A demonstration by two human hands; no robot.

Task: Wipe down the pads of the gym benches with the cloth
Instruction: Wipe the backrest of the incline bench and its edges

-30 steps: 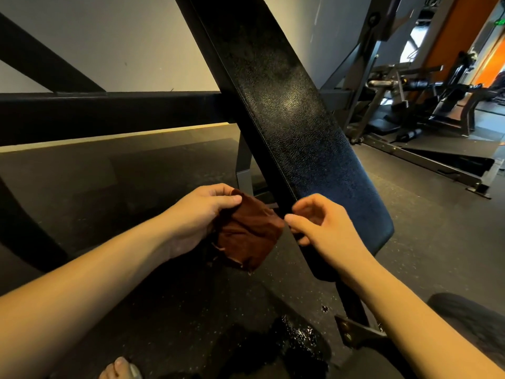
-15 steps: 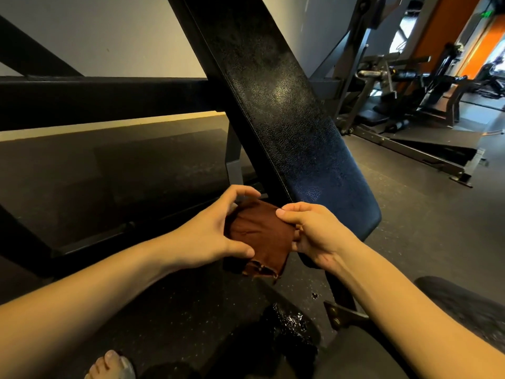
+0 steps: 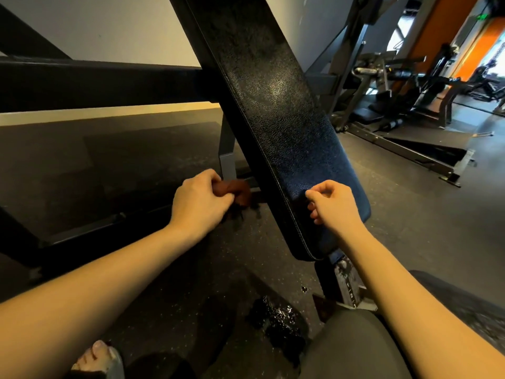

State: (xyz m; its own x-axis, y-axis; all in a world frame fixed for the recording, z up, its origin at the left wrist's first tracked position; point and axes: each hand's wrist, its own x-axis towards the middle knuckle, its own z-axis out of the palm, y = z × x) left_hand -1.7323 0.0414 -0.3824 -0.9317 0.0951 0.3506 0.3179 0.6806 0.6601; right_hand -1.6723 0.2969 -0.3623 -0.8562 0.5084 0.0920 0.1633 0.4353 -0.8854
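Gripping a bunched brown cloth (image 3: 235,191) in the left hand (image 3: 200,201) just beside the left edge of the inclined black bench pad (image 3: 278,110), right hand (image 3: 334,205) curled empty over the pad's lower end, above a wet patch (image 3: 278,315) on the rubber floor (image 3: 410,214).

small digits, maybe 2, on bench bracket (image 3: 350,294)

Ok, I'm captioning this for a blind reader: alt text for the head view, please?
The left hand grips a bunched brown cloth beside a slanted black bench pad; the right hand, fingers curled and empty, is over the pad's lower end. A wet patch shines on the dark floor below.
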